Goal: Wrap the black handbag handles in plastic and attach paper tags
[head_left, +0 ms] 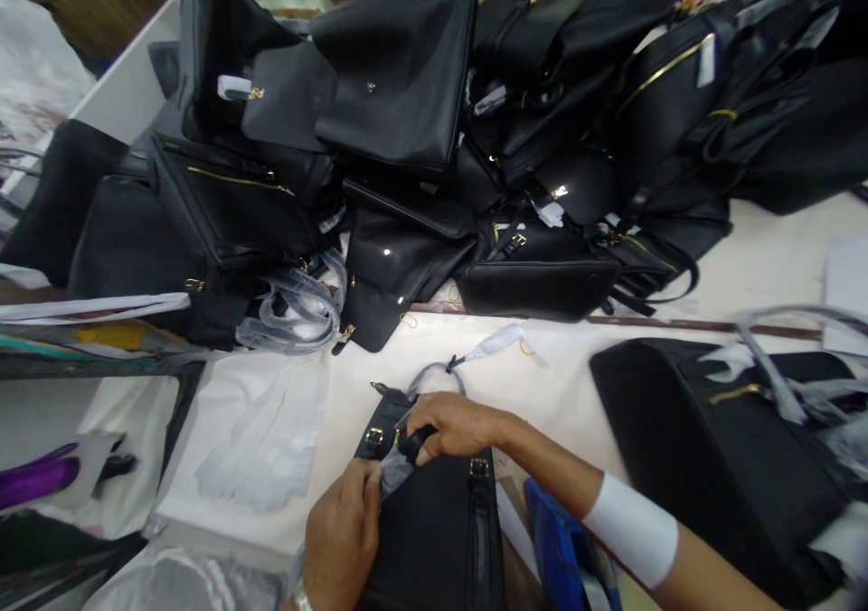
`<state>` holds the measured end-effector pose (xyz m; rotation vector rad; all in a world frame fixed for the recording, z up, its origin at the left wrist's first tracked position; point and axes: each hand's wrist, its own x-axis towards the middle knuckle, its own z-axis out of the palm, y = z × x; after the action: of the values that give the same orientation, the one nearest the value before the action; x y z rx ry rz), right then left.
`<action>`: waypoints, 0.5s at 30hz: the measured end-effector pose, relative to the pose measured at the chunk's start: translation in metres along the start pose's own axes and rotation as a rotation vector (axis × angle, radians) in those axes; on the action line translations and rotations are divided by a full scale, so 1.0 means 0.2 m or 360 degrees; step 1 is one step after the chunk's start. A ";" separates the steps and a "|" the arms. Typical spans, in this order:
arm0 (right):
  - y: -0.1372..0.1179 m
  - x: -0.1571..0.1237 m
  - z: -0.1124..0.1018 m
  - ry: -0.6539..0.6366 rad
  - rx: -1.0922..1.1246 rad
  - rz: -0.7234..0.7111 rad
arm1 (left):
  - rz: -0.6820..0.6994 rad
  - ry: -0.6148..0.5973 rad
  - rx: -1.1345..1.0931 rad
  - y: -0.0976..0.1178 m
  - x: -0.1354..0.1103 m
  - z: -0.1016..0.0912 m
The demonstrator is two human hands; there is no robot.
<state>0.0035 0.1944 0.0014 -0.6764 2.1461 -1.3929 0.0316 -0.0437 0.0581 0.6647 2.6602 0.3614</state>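
Note:
A black backpack (427,534) lies in front of me, with gold buckles on its straps. My left hand (344,525) is closed at its left side, thumb and fingers pinching a piece of clear plastic wrap (395,472). My right hand (456,426) reaches across from the right with bent fingers, gripping a short black strap (415,446) near the top of the bag. The plastic sits between both hands, by the strap. Above them a wrapped carry loop (434,371) stands up from the bag, with a white tag (498,342) tied to it.
A heap of black bags (400,78) fills the far side of the table. Another black bag (705,448) lies at the right. Clear plastic sheets (264,439) rest on the left, beside a dark-framed rack (183,412). A blue object (560,539) stands below my right forearm.

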 end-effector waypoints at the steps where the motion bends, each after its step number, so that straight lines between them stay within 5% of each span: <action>1: 0.00 0.00 0.00 -0.0003 -0.0008 0.0003 | -0.0060 -0.0029 -0.0075 0.00 0.01 -0.01; 7: -0.04 0.00 -0.02 0.0019 -0.0112 0.0076 | -0.0342 -0.0303 -0.0509 0.03 0.03 -0.06; 15: -0.03 0.00 -0.02 0.0019 -0.0060 0.0138 | -0.0318 -0.0493 -0.0570 0.08 0.07 -0.12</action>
<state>0.0017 0.1938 0.0090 -0.5835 2.1895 -1.3174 0.0170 -0.0273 0.0819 0.3108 2.2624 0.6049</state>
